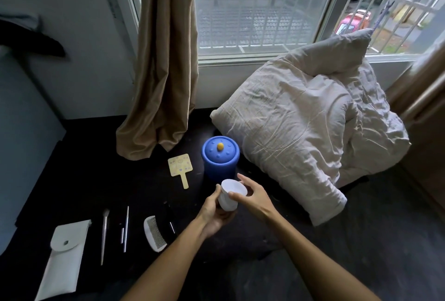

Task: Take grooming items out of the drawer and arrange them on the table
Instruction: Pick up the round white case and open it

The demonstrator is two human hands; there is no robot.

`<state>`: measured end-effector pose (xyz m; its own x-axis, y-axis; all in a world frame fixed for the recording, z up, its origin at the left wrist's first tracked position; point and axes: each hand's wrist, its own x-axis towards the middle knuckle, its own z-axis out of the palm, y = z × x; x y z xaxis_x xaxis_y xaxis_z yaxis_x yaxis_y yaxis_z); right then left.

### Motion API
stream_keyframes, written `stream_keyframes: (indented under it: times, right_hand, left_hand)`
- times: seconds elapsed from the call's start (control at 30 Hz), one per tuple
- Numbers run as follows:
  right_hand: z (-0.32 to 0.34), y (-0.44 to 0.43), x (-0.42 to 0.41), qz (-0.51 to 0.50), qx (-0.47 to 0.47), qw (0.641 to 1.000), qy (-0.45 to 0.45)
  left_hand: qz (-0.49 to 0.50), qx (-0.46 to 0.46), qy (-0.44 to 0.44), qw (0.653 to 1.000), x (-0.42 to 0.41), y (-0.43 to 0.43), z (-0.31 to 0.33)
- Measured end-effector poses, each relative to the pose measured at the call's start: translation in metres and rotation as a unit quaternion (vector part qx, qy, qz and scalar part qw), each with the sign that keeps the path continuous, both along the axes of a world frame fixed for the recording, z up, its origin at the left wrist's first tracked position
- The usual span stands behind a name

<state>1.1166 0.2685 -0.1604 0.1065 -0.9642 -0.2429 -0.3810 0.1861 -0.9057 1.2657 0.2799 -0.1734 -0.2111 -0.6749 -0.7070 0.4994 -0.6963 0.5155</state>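
Landmark: blue canister (220,158), round, lidded, with a yellow knob on top, standing upright on the black table (96,180).

1. White jar (228,196): held in the air just in front of the canister, tilted, its flat round lid facing up and away from the person. It touches neither the canister nor the table.
2. Left hand (214,214): cupped under and around the body of the jar, thumb up along its left side.
3. Right hand (252,194): fingers curled over the jar's lid from the right, thumb on the near rim, index finger reaching past the far rim.
4. Hand mirror (180,167): pale yellow, square head, short handle, lying flat just left of the canister, handle pointing toward the person.
5. Comb (154,233): white, curved, fine teeth, flat on the table, nearer the person and left of the canister.
6. Thin metal tools (126,228): laid roughly parallel, left of the comb; a brush-tipped one (104,235) lies farther left.
7. White pouch (63,255): flap snapped closed, farthest left of the row.
8. Pillow (303,127): crumpled, pale grey, right of the canister, nearly touching it.
9. Curtain (163,59): tan, hanging behind the canister, its hem resting on the table.
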Motion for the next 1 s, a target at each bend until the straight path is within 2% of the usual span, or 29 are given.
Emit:
stream_keyframes:
  times: [0.1, 0.2, 0.4, 0.57, 0.9, 1.0]
  right_hand:
    - [-0.003, 0.001, -0.002, 0.033, -0.01, 0.999, 0.02]
    - [-0.01, 0.003, -0.001, 0.005, -0.043, 0.998, 0.055]
    - [-0.013, 0.004, 0.006, -0.062, -0.049, 0.994, 0.078]
    - [-0.012, -0.001, 0.009, -0.054, -0.066, 0.986, 0.144]
    - [-0.006, -0.001, 0.01, -0.048, -0.053, 0.987, 0.146]
    - [-0.001, -0.002, 0.009, -0.074, -0.047, 0.989, 0.123]
  left_hand:
    - [0.005, 0.011, 0.015, 1.0, 0.002, 0.0, -0.001]
    - [-0.001, 0.005, 0.013, 1.0, 0.002, 0.002, -0.005]
    - [-0.018, -0.035, 0.002, 0.999, 0.006, 0.003, -0.013]
    - [-0.025, -0.079, -0.028, 0.996, 0.006, 0.007, -0.014]
    - [0.007, -0.099, -0.041, 0.994, 0.01, 0.002, -0.014]
    - [-0.002, -0.093, -0.057, 0.994, 0.008, 0.005, -0.014]
